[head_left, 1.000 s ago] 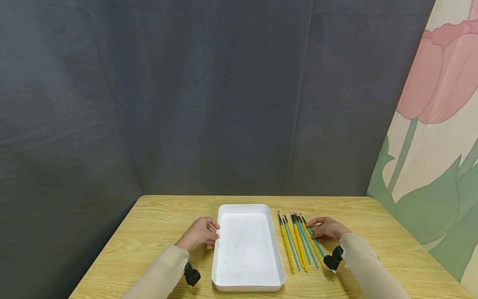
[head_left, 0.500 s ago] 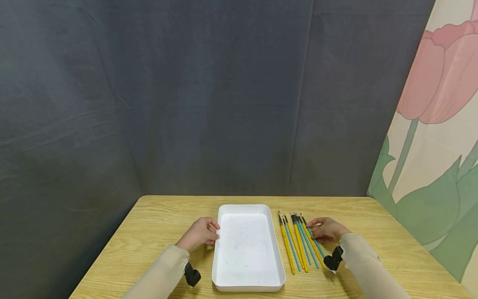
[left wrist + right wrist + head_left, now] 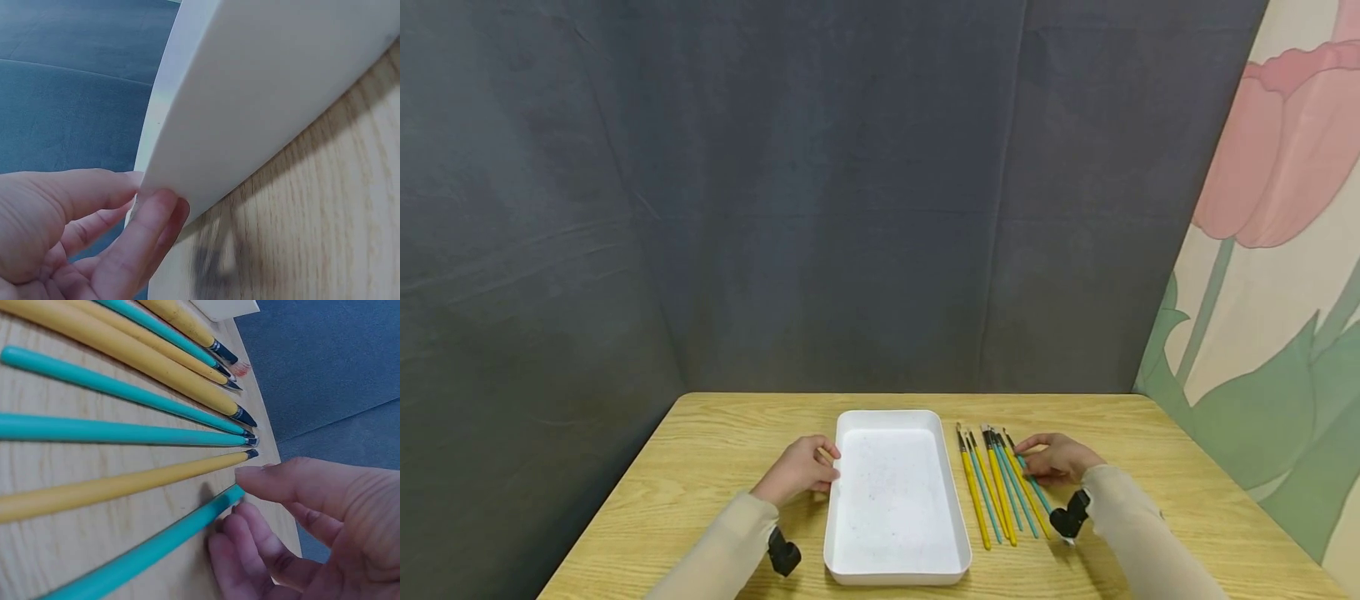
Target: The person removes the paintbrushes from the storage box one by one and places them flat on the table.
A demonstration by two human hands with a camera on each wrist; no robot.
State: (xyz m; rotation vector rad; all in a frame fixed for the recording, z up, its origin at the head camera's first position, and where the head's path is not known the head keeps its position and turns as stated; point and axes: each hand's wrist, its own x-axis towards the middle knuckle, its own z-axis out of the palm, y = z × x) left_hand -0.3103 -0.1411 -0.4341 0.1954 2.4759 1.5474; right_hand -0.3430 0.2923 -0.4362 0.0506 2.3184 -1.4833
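A shallow white tray (image 3: 895, 580) lies on the table. My left hand (image 3: 799, 468) is at its left side, thumb at the rim and fingertips against the outer wall (image 3: 250, 87), pinching it. Several paintbrushes with yellow and teal handles lie side by side right of the tray, bristles toward the back. My right hand (image 3: 1060, 460) is at the rightmost one, a teal paintbrush (image 3: 156, 547). In the right wrist view its thumb and fingertips pinch that brush near its bristle end, which the thumb hides. A thin yellow paintbrush (image 3: 125, 481) lies just beside it.
The wooden table (image 3: 737, 417) ends at a dark cloth backdrop (image 3: 850, 208) behind and to the left. On the right stands a wall (image 3: 1262, 308) painted with a pink tulip. A small black camera sits on each wrist.
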